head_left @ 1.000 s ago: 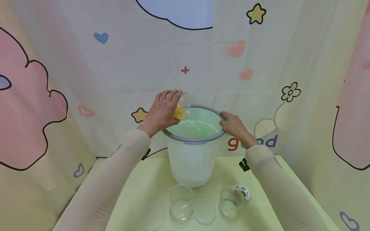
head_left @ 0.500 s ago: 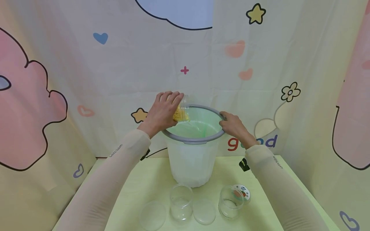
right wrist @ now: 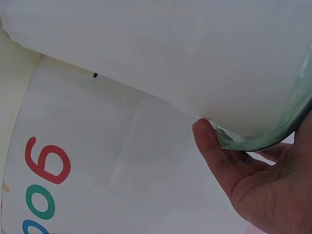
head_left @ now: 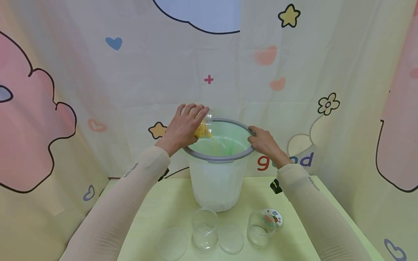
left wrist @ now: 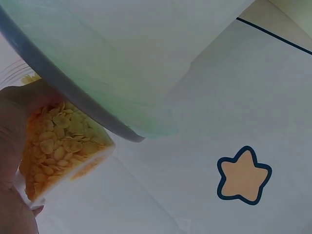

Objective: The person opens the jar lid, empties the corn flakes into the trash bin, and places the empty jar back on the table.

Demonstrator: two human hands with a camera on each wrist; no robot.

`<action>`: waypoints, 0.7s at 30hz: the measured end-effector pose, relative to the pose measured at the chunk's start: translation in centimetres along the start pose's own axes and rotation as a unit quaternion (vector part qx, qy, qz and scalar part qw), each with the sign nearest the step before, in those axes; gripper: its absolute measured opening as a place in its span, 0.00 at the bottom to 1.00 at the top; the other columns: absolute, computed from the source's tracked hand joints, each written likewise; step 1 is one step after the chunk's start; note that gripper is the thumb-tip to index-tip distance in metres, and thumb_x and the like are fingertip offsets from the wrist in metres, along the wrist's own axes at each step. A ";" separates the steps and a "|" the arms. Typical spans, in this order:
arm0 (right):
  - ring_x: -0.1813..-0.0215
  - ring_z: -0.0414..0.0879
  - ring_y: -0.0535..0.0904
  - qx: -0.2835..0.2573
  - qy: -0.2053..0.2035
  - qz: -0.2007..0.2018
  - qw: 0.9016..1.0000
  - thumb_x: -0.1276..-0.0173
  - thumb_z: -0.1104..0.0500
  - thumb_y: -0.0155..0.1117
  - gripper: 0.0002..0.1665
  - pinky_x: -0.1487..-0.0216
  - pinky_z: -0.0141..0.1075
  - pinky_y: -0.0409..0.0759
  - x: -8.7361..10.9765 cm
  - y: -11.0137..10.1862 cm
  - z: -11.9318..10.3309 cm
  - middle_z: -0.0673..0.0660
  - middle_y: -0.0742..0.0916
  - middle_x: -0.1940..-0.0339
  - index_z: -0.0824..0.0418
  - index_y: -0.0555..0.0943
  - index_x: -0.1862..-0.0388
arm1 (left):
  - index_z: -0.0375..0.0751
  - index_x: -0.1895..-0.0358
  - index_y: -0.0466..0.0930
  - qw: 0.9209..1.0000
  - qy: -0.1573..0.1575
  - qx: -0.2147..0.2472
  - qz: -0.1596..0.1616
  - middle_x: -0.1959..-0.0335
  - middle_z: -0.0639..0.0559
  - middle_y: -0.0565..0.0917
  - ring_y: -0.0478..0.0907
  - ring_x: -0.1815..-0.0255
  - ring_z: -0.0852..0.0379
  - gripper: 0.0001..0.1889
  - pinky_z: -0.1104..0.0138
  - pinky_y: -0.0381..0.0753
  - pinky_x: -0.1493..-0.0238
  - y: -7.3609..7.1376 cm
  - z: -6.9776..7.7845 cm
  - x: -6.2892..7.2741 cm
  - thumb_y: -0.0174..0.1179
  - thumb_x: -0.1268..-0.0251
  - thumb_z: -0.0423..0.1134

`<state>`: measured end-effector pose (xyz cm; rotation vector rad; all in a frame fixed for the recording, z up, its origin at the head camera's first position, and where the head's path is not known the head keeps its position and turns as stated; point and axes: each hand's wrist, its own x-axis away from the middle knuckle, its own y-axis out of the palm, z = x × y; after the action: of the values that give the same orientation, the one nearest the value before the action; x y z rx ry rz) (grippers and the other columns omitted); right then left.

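My left hand grips a clear plastic jar of cornflakes and tips it sideways over the trash can. A few yellow bits fall from its mouth. The can is white with a grey rim, and a thin green bag lines it. On the opposite side, my right hand grips the rim and the edge of the bag. In the right wrist view its thumb lies against the can's outside, under the folded bag edge. The bottom inside the can is hidden.
In front of the can, two clear jars stand on the table, a middle jar and a right jar. Two clear lids lie beside them. A printed lid lies behind the right jar. A patterned curtain hangs behind.
My left hand has tilted the jar further, so its mouth points lower into the can. Cornflakes have slid to the mouth and some fall out. My right hand stays at the rim.
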<state>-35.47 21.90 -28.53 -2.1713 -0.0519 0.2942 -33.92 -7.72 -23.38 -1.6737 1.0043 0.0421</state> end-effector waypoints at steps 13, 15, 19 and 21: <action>0.57 0.54 0.76 0.007 -0.003 0.005 1.000 0.30 0.57 0.43 0.35 0.65 0.34 0.71 0.1 0.0 -0.1 0.69 0.75 0.33 0.64 0.59 0.24 | 0.48 0.24 0.53 1.000 0.011 -0.021 -0.004 0.26 0.48 0.63 0.57 0.26 0.44 0.49 0.46 0.55 0.24 -0.1 0.1 0.0 0.72 0.50 0.46; 0.58 0.54 0.76 0.006 -0.002 0.005 1.000 0.29 0.57 0.43 0.35 0.65 0.34 0.71 0.1 0.0 -0.2 0.69 0.75 0.33 0.64 0.59 0.24 | 0.48 0.24 0.53 1.000 0.011 -0.022 -0.003 0.26 0.48 0.63 0.57 0.26 0.44 0.49 0.46 0.55 0.24 -0.1 0.1 0.0 0.72 0.49 0.46; 0.58 0.54 0.76 0.003 -0.001 0.004 1.000 0.29 0.57 0.43 0.35 0.65 0.34 0.71 0.1 -0.1 -0.1 0.69 0.75 0.33 0.64 0.59 0.24 | 0.48 0.24 0.53 1.000 0.013 -0.023 -0.002 0.26 0.48 0.63 0.57 0.26 0.44 0.49 0.46 0.54 0.23 -0.1 0.1 -0.1 0.71 0.49 0.44; 0.58 0.54 0.76 0.003 -0.002 0.004 1.000 0.29 0.57 0.43 0.35 0.65 0.34 0.71 0.1 -0.1 -0.1 0.69 0.75 0.33 0.63 0.59 0.24 | 0.48 0.24 0.53 1.000 0.015 -0.023 -0.003 0.26 0.48 0.62 0.57 0.26 0.44 0.49 0.46 0.53 0.23 -0.1 0.1 -0.1 0.71 0.48 0.44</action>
<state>-35.34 21.86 -28.46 -2.1648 -0.0437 0.3019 -33.86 -7.62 -23.31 -1.7229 1.0283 0.0354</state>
